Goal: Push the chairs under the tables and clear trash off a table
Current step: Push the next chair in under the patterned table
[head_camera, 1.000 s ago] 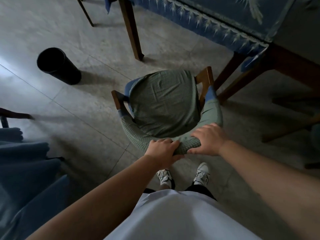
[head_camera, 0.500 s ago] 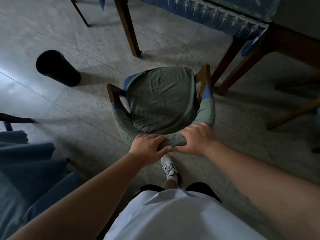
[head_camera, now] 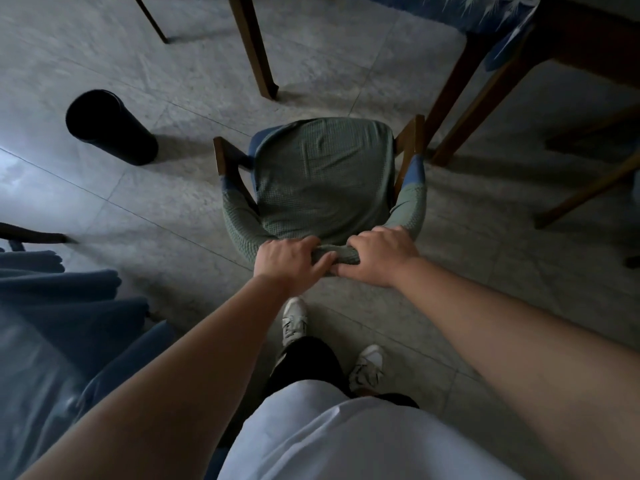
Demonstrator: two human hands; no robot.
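Your left hand (head_camera: 289, 263) and right hand (head_camera: 381, 256) clamp the chair (head_camera: 322, 181) back. Next, push it straight under the table (head_camera: 502, 15).

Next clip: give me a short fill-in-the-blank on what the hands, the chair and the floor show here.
1. Both hands, left hand and right hand, grip the chair's ____.
2. The chair has a ____ fabric cover on its seat.
3. On the floor left of the chair stands a ____ cylindrical bin.
4. The table leg beyond the chair is made of ____.

Missing words: backrest; green; black; wood
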